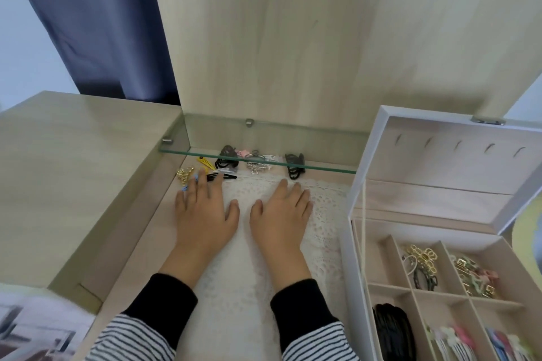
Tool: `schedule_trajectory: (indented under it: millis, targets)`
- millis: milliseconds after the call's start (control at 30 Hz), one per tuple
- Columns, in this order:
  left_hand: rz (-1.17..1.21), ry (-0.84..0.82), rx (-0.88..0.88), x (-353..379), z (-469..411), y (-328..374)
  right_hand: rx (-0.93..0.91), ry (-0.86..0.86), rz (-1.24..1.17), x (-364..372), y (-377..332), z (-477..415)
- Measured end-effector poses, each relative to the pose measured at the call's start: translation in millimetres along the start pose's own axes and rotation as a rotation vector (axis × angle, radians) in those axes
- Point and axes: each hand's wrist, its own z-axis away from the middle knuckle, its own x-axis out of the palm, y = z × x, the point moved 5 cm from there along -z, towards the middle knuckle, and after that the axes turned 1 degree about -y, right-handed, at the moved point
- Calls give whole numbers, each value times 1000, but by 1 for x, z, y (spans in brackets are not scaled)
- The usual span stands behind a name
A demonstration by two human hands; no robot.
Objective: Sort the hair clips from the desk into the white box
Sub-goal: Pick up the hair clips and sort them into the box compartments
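Both my hands lie flat, palms down, on a white lace cloth (325,231) in the desk recess. My left hand (203,211) has its fingertips among the hair clips at the back left: a gold clip (184,174), a yellow snap clip (204,163), black snap clips (225,176) and a small blue one. My right hand (281,211) rests beside it, holding nothing. Further back, under the glass shelf, sit black claw clips (294,165), a silver clip (255,165) and a pink piece. The white box (347,258) stands open at the right, with clips in its compartments.
A glass shelf (322,168) spans the recess just above the far clips. The box's raised lid (440,161) stands at the right. A wooden desk top (73,170) lies higher on the left, and a wooden panel rises behind.
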Motion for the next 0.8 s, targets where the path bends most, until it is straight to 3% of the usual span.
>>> schedule_trajectory:
  millis: [333,500,800]
  targets:
    - [119,179,-12,-3,-46,11,212,273,-70,-10,13,-52]
    - [158,248,4,1,-58,11,196,389,-241,-8,20,-65]
    - [159,291,29,8,-59,5,113,521,-274,-8,26,-70]
